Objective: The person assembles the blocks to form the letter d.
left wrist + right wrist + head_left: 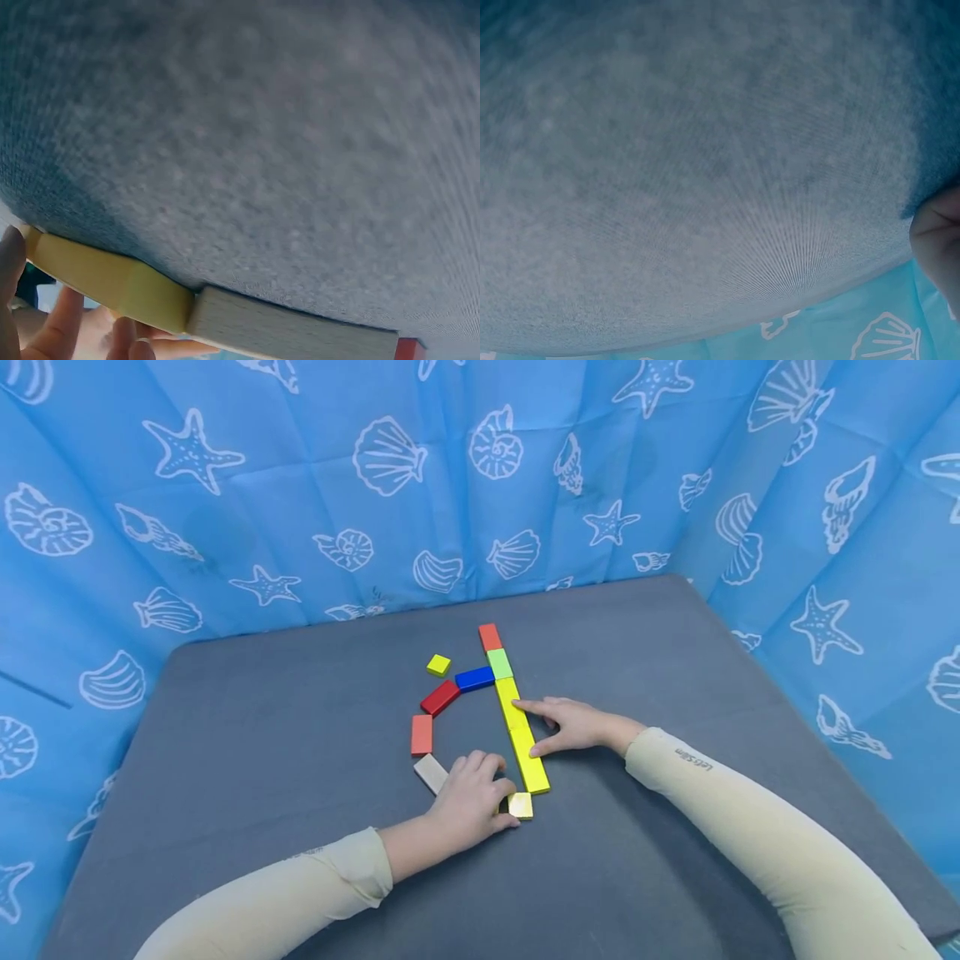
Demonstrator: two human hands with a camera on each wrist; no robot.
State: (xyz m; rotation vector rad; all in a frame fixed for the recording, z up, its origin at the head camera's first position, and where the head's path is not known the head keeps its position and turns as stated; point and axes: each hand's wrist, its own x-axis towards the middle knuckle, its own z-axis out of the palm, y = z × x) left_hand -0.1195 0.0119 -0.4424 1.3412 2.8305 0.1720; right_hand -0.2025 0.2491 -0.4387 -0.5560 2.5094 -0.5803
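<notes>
Small flat blocks lie in a straight bar with a curve on its left. My left hand (468,802) bends over the curve's near end, its fingers and thumb gripping a yellow block (90,270), mostly hidden from above. That block's end meets a pale wooden block (431,773). A shiny pale yellow block (521,806) sits by the left thumb, just below the bar. My right hand (577,724) touches the bar's right side: the straight index finger at the upper long yellow block (512,703), the thumb at the lower long yellow block (529,760).
Atop the bar are a green block (500,664) and an orange block (489,637). The curve continues through a blue block (474,679), a red block (440,697) and a coral block (422,736). A loose yellow block (438,665) lies apart on the grey table (285,718).
</notes>
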